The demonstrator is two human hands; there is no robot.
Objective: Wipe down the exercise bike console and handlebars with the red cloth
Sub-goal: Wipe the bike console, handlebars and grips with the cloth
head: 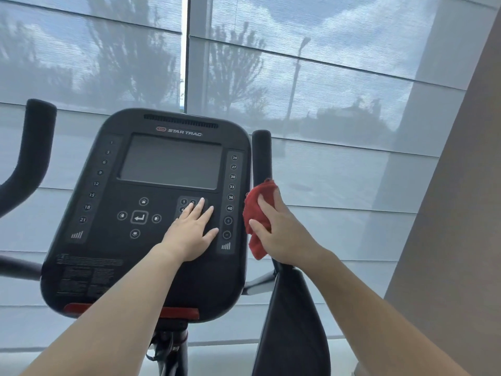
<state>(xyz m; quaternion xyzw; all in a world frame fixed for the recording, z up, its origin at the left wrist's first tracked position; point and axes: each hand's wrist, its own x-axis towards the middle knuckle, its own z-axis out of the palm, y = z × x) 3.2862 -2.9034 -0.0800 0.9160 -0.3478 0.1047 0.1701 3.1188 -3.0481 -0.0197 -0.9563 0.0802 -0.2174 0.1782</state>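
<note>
Gym window, mesh blinds (325,77) behind bike. Cloth (254,213) bunched against right handlebar (261,156), just beside console (95,267) edge. Right hand (279,232) grips it there, thumb and fingers curled over fabric, likely to rub along bar. Left hand (189,234) flat on console, fingers straight over keypad, probably bracing against push. Left handlebar (35,147) far side, no hand on it. Logo reads STAR TRAC above dark screen (170,161). Columns numbered 1–21 left, 24–40 right. Small print at bottom illegible.
</note>
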